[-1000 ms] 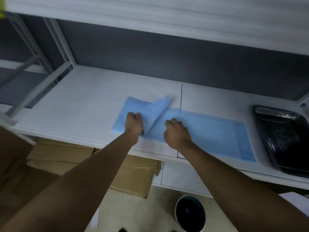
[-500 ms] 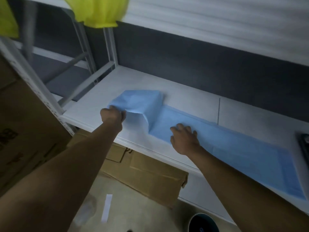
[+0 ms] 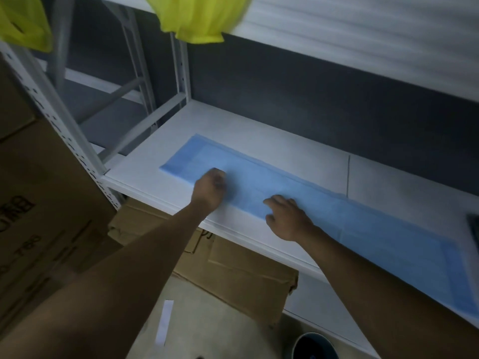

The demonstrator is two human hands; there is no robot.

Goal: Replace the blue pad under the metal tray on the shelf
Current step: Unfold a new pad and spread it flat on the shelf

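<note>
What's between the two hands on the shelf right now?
Only a flat stretch of the blue pad; nothing stands on it between the left hand and the right hand. Both hands rest on the pad, as the head view shows.

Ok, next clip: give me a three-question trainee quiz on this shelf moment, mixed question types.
1. True or false: the long light-blue absorbent pad lies unfolded and flat along the white shelf board.
2. Multiple choice: where is the right hand? A) lifting the pad off the shelf B) resting with its fingers spread on the pad's near edge C) down in the dark round bucket on the floor.
3. Fill in: the left hand, fingers curled, is on the pad near its ____ end.

Key: 1 true; 2 B; 3 left. The dark metal tray shows only as a sliver at the right edge, so it is not yet back on the pad.
</note>
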